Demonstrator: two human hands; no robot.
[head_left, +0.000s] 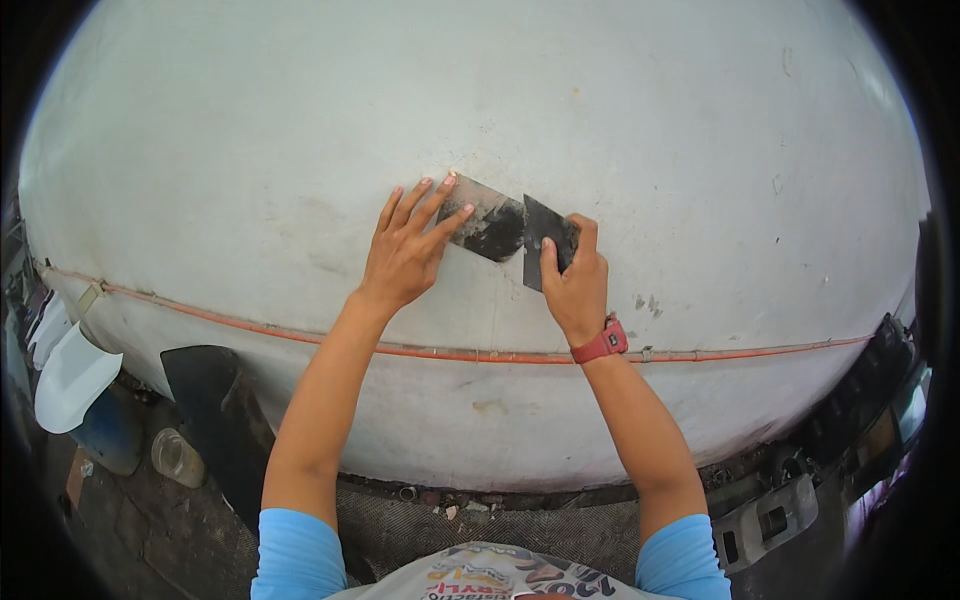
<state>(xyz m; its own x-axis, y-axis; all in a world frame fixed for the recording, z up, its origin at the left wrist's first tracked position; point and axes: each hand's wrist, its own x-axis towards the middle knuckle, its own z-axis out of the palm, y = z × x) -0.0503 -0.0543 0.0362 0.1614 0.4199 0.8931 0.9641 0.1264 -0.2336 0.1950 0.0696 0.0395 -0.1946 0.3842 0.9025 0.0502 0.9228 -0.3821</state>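
Observation:
My left hand [403, 258] is at a flat rectangular plate [490, 222], greyish brown with black smears, in front of the pale wall. Two of its fingertips lie on the plate's left part, the other fingers are spread, and the thumb is hidden behind. In my right hand [577, 275] is a thin dark spreader blade [541, 238], gripped by its right side with the thumb on its near face. The blade's left edge meets or nearly meets the plate's right edge; I cannot tell whether they touch. A red watch [602, 342] is on my right wrist.
An orange pipe [450, 354] runs across the pale wall [690, 120] below my hands. At the lower left are a white curved panel [75, 378], a dark curved panel [205, 385] and a clear tub [177, 458]. A grey part with openings [768, 525] lies lower right.

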